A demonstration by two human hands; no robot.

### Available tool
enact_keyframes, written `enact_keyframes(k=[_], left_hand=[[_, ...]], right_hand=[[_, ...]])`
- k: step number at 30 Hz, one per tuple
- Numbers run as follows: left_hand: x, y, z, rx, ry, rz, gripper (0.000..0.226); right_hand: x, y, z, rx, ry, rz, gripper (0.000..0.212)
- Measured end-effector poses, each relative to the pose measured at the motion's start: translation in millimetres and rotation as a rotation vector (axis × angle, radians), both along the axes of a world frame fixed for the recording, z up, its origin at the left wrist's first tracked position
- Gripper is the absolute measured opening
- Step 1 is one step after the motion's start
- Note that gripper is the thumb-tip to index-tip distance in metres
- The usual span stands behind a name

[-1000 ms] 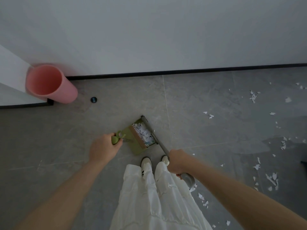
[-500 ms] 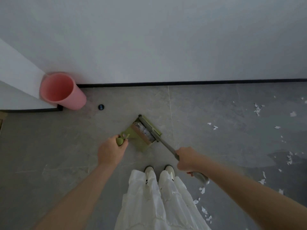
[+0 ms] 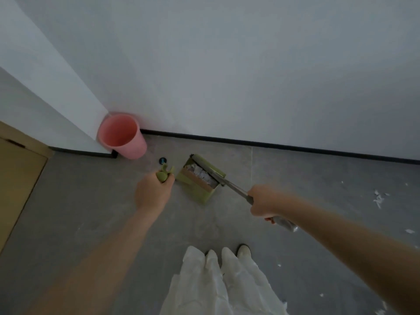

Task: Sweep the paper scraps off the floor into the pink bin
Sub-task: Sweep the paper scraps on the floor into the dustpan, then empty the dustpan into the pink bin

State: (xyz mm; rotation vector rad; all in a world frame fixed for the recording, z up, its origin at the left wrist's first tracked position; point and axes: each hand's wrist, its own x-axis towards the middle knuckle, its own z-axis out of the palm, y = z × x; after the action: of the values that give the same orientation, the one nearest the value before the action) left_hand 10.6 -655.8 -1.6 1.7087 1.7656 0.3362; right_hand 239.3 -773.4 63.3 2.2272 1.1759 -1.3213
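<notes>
You are carrying a loaded dustpan (image 3: pixel 200 178) toward the pink bin (image 3: pixel 121 135), which stands just beyond your left hand (image 3: pixel 154 194); its fingers curl round the green handle (image 3: pixel 162 176). Your right hand (image 3: pixel 264 203) grips the broom (image 3: pixel 229 184) across the pan. Next, likely tip it over the rim. Paper scraps (image 3: pixel 378 198) dot the grey floor (image 3: pixel 79 201) right of your fingers
</notes>
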Motion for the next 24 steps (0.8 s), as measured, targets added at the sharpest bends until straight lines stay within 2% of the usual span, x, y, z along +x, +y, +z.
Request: enact_keyframes(k=[4,8,15,24], left_hand=[[6.8,16.7,23.5,0.048,0.006,0.081,0.036],[12.0,26.9,44.1,0.077,0.018,0.167,0.032],[18.2,35.3,78.3,0.179,0.068,0.283,0.042],[46.0,32.2,133.2,0.308,-0.068,0.703,0.044]], right_hand=[[8.2,29.2,14.9,0.026,0.021,0.072,0.011],[19.4,55.0,29.2,0.029,0.046,0.143,0.019],[58.6,91.9,59.0,0.106,0.041,0.346,0.018],[110.5,135.0,111.6,0.279,0.040,0.634,0.012]])
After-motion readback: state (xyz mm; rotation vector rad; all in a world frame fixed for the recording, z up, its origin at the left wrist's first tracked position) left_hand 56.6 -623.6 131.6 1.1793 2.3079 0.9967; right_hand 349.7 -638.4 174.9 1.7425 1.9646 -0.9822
